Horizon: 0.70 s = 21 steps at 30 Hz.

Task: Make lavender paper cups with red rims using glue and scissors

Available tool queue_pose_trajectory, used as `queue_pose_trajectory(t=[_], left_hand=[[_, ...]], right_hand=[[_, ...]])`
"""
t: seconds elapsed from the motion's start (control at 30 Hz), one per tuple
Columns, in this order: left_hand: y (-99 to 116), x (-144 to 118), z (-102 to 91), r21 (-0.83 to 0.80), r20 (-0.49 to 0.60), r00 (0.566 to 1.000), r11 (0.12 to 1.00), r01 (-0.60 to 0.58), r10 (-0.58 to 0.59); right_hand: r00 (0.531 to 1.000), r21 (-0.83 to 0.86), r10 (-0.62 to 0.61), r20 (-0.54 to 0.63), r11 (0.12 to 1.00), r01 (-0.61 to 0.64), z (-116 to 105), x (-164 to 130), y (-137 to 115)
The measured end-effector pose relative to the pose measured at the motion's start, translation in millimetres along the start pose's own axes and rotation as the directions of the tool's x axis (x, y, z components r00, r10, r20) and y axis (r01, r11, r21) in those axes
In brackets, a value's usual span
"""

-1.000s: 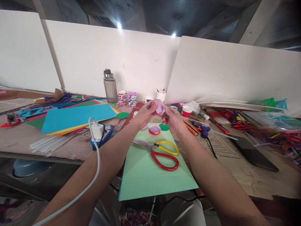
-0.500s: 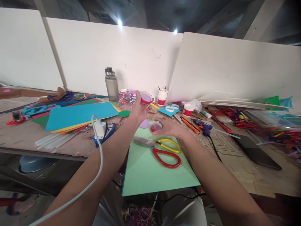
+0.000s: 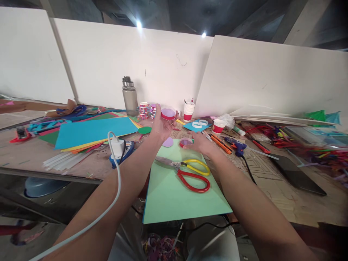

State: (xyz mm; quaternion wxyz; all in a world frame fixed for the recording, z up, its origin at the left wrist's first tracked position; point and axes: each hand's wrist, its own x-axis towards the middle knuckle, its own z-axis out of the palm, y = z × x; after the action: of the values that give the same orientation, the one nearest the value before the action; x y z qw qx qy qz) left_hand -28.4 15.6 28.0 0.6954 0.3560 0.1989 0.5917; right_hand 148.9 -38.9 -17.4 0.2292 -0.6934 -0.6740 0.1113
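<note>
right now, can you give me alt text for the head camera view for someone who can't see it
Seen from above a cluttered craft table, the left hand holds up a red-rimmed ring with a purple base, while the right hand touches a second ring on a green paper sheet beside red and yellow scissors.

The red ring with a lilac paper disc (image 3: 168, 114) is a short, shallow round band, red on its wall and pale purple across the face, held level and lifted above the light green sheet (image 3: 174, 192), beyond its far edge. A second red ring with lilac inside (image 3: 186, 142) sits flat, open side up, on that sheet's far edge.
</note>
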Motion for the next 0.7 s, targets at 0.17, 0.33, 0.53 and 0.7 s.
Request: queue_pose_trajectory(t=[0.17, 0.33, 0.53, 0.7], left_hand=[[-0.2, 0.4, -0.9, -0.014, -0.002, 1.000, 1.000, -0.027, 0.027], [-1.5, 4.5, -2.5, -0.019, -0.039, 0.995, 0.995, -0.096, 0.096], [2.3, 16.6, -13.3, -0.131, -0.131, 0.982, 0.980, -0.152, 0.134], [10.7, 18.7, -18.3, -0.287, -0.130, 0.987, 0.949, -0.131, 0.097]], right_hand=[[0.980, 0.216, 0.000, -0.199, 0.975, 0.044, -10.3, -0.7, -9.2], [0.989, 0.265, -0.076, -0.129, 0.958, 0.108, -22.2, -13.8, -42.3], [0.929, -0.152, -0.195, 0.313, 0.956, 0.252, -42.7, -73.7, -68.9], [0.857, -0.372, -0.100, 0.506, 0.871, 0.322, -43.1, -122.8, -69.3]])
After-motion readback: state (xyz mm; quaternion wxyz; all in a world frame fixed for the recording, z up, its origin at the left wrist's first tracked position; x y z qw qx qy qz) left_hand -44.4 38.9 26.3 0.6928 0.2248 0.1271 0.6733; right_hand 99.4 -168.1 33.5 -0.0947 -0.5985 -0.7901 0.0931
